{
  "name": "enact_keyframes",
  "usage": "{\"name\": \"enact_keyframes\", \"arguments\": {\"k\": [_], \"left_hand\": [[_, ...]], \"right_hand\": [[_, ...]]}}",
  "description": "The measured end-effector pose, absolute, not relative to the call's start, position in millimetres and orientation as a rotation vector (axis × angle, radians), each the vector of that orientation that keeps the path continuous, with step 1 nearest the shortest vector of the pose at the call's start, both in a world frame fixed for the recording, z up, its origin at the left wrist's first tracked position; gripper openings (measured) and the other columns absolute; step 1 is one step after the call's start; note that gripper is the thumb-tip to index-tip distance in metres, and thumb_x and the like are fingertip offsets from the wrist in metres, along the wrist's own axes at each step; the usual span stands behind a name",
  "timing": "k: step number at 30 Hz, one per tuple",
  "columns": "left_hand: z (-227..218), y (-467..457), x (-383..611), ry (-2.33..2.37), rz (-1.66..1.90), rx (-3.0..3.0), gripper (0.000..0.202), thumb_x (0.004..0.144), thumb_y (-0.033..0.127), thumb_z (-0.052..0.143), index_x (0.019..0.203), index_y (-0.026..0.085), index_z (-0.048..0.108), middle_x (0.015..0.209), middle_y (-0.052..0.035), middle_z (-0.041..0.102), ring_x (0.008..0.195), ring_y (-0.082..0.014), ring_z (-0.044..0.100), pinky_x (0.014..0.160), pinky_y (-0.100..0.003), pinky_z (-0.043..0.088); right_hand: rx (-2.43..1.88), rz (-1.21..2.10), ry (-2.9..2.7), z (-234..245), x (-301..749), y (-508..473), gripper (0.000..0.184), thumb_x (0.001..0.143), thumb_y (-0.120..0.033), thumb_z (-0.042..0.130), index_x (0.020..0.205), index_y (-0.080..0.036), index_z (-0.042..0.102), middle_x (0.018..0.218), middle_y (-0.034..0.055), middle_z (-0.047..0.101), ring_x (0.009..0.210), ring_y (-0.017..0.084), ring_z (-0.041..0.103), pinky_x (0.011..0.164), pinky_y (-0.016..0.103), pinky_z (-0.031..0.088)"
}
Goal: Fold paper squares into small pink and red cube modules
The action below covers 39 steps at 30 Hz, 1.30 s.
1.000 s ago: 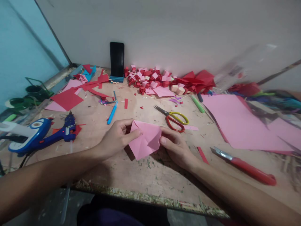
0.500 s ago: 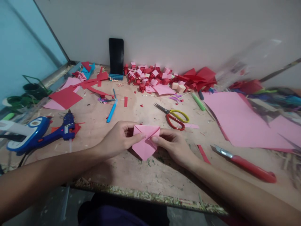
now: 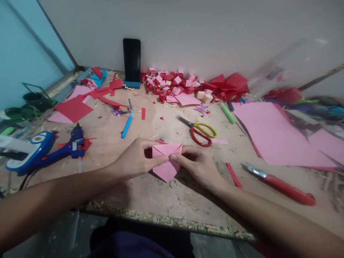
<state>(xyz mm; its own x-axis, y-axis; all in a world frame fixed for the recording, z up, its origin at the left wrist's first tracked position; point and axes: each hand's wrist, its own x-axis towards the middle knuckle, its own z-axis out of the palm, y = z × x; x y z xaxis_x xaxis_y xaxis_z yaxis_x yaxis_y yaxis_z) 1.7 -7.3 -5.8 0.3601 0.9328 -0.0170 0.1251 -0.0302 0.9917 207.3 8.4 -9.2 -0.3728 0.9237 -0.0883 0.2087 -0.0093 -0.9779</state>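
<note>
A small folded sheet of pink paper [image 3: 167, 172] is held between both hands just above the wooden table, its pointed end toward me. My left hand [image 3: 135, 157] grips its left side, thumb lying across the front. From the right, my right hand [image 3: 197, 165] pinches it, and the two thumb tips nearly meet at the middle. Creases and a folded flap show along the top edge. The fingers behind the paper are mostly hidden. Scissors [image 3: 197, 130] with one yellow and one red handle lie beyond my right hand.
A red-handled utility knife [image 3: 285, 188] lies at right near large pink sheets [image 3: 282, 136]. At left sits a blue glue gun [image 3: 76, 143]. A blue pen [image 3: 127, 124], a phone on a stand [image 3: 132, 61] and a pile of red and pink paper cubes [image 3: 172, 84] are farther back.
My thumbs have drawn closer together over the paper's middle, and the flap there now lies flatter. The view has shifted slightly.
</note>
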Motion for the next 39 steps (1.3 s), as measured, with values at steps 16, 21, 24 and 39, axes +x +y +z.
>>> {"name": "enact_keyframes", "arguments": {"k": [16, 21, 24, 39], "left_hand": [[2.1, -5.2, 3.8, 1.031, 0.838, 1.466, 0.016, 0.083, 0.018, 0.068, 0.069, 0.011, 0.068, 0.063, 0.0009, 0.062, 0.057, -0.0094, 0.055, 0.052, -0.018, 0.041], [0.5, -5.7, 2.7, 1.02, 0.817, 1.455, 0.014, 0.083, 0.02, 0.068, 0.074, 0.01, 0.072, 0.066, -0.0006, 0.067, 0.058, -0.0106, 0.059, 0.052, -0.018, 0.042], [-0.7, -6.3, 2.2, 1.049, 0.802, 1.455, 0.012, 0.082, 0.019, 0.067, 0.075, 0.01, 0.072, 0.066, -0.0014, 0.068, 0.058, -0.0115, 0.06, 0.052, -0.019, 0.043], [-2.2, -5.4, 2.7, 1.048, 0.742, 1.434, 0.013, 0.08, 0.023, 0.067, 0.076, 0.011, 0.071, 0.066, -0.0014, 0.066, 0.06, -0.0131, 0.059, 0.054, -0.022, 0.044]], "right_hand": [[-1.112, 1.538, -1.616, -9.2, 208.9, 6.2, 0.025, 0.083, -0.04, 0.076, 0.077, -0.016, 0.076, 0.069, 0.0031, 0.066, 0.061, 0.014, 0.055, 0.055, 0.026, 0.045], [-1.142, 1.526, -1.624, -9.2, 210.1, 6.5, 0.027, 0.086, -0.038, 0.072, 0.072, -0.015, 0.073, 0.064, 0.0023, 0.062, 0.057, 0.013, 0.053, 0.052, 0.026, 0.043], [-1.144, 1.501, -1.647, -10.7, 209.3, 7.0, 0.028, 0.086, -0.035, 0.071, 0.068, -0.014, 0.071, 0.061, 0.0015, 0.061, 0.056, 0.012, 0.052, 0.052, 0.025, 0.041], [-1.104, 1.605, -1.519, -7.4, 210.3, 5.9, 0.027, 0.083, -0.036, 0.074, 0.067, -0.015, 0.071, 0.06, -0.0002, 0.058, 0.055, 0.011, 0.049, 0.05, 0.025, 0.039]]}}
